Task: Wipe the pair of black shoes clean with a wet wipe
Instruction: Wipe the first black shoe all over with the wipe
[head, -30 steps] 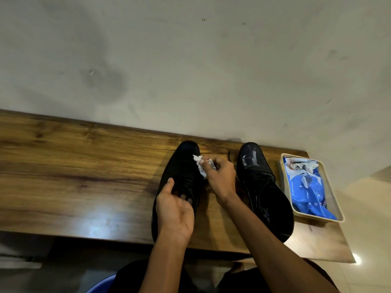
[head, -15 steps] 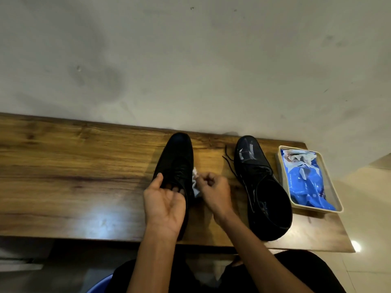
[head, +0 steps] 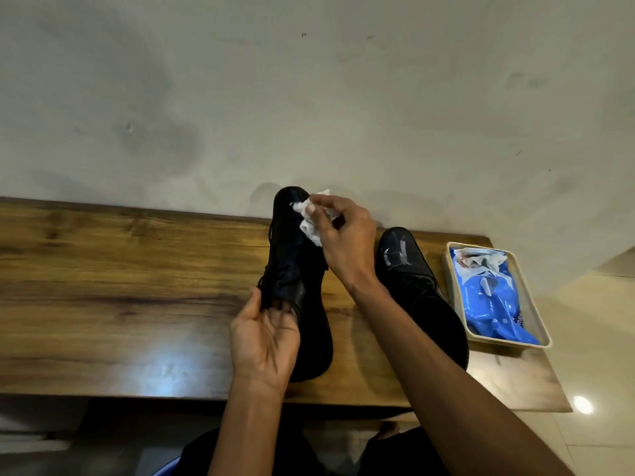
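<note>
The table (head: 120,269) is brown wood, smooth and a bit shiny, with dark grain lines. On the table, the right shoe (head: 412,276) looks very glossy, with bright wet streaks. The left shoe (head: 292,269) looks duller. The wipe (head: 311,225) is soft, crumpled white cloth. In the pale plastic tray (head: 539,310) lies a shiny blue plastic pack (head: 488,304).

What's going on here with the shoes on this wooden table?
A person is cleaning a pair of black shoes. The left hand grips the left shoe at its opening, while the right hand pinches a crumpled white wet wipe against that shoe's toe. The other shoe sits on the wooden table beside it, its toe glossy with streaks. At the table's right end, a beige tray holds a blue pack of wipes.
</note>
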A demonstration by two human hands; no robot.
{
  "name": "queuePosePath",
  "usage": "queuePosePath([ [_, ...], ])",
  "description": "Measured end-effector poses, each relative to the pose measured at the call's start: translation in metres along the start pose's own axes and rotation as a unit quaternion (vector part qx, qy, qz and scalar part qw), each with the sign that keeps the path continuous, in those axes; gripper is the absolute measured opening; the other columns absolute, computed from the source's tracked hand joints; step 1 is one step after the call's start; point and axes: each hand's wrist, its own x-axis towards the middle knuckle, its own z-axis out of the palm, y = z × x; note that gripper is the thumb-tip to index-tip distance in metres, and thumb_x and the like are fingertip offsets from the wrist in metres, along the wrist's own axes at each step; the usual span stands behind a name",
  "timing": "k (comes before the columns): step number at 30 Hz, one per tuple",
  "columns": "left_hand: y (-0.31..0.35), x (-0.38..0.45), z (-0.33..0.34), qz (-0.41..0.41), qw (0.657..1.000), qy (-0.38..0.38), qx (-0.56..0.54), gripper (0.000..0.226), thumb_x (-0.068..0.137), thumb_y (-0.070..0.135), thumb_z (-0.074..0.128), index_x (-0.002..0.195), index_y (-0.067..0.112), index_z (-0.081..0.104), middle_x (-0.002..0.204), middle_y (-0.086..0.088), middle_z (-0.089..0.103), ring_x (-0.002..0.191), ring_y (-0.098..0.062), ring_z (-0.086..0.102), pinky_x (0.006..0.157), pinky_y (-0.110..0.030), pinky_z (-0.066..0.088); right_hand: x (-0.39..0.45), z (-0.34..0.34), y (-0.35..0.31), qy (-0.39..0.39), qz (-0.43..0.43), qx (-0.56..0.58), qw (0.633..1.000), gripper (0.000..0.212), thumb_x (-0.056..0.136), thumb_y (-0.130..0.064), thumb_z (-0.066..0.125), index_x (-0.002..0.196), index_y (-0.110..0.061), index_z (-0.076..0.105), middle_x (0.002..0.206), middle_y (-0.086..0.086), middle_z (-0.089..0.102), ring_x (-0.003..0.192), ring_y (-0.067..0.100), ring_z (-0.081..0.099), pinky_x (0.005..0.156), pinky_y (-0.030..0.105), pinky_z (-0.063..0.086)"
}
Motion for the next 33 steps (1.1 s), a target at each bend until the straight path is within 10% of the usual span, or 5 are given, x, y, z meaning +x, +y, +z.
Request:
queuePosePath([
  [11, 0.011, 0.006, -0.01, 0.019, 1.0, 0.024, -0.005, 0.029, 0.105, 0.018, 0.04, 0.113, 0.002, 0.063, 0.1, -0.016, 0.076, 0.088, -0.02, 0.076, 0.073, -0.033, 0.061, -0.135, -0.036, 0.033, -0.076, 0.037, -0.025, 0.996, 0.018, 0.092, -0.018, 0.066, 0.108, -0.023, 0.073, 0.103, -0.015, 0.072, 0.096, 0.002, 0.068, 0.08, 0.031, 0.059],
  [20, 0.023, 0.011, -0.018, -0.008, 0.998, 0.063, -0.019, 0.026, 0.105, 0.014, 0.042, 0.107, 0.0, 0.064, 0.1, -0.015, 0.074, 0.111, -0.016, 0.066, 0.107, -0.027, 0.047, -0.06, -0.006, 0.022, -0.073, -0.085, -0.112, 0.987, 0.02, 0.092, -0.012, 0.067, 0.111, -0.013, 0.072, 0.109, 0.002, 0.07, 0.1, 0.011, 0.063, 0.086, 0.019, 0.046],
  [23, 0.025, 0.011, -0.017, -0.012, 0.997, 0.078, -0.016, 0.025, 0.105, 0.014, 0.043, 0.099, 0.001, 0.064, 0.082, -0.015, 0.076, 0.085, -0.016, 0.074, 0.089, -0.022, 0.054, -0.023, 0.009, 0.017, -0.066, -0.127, -0.143, 0.979, 0.02, 0.092, -0.011, 0.067, 0.111, -0.01, 0.074, 0.11, 0.006, 0.071, 0.098, 0.015, 0.065, 0.087, 0.013, 0.042],
  [26, 0.024, 0.013, -0.017, -0.018, 0.996, 0.088, -0.015, 0.021, 0.104, 0.013, 0.046, 0.102, 0.001, 0.064, 0.093, -0.014, 0.073, 0.103, -0.012, 0.066, 0.1, -0.022, 0.049, 0.011, 0.024, 0.014, -0.079, -0.164, -0.165, 0.969, 0.021, 0.093, -0.007, 0.063, 0.11, -0.005, 0.074, 0.109, 0.011, 0.072, 0.098, 0.023, 0.068, 0.089, 0.026, 0.052],
  [33, 0.02, 0.011, -0.012, -0.011, 0.994, 0.105, -0.002, 0.019, 0.104, 0.011, 0.046, 0.096, 0.006, 0.062, 0.089, -0.009, 0.069, 0.082, -0.008, 0.063, 0.057, -0.012, 0.054, 0.042, 0.038, 0.019, -0.127, -0.197, -0.209, 0.949, 0.023, 0.095, -0.006, 0.058, 0.114, -0.002, 0.072, 0.11, 0.013, 0.072, 0.104, 0.027, 0.066, 0.092, 0.036, 0.052],
])
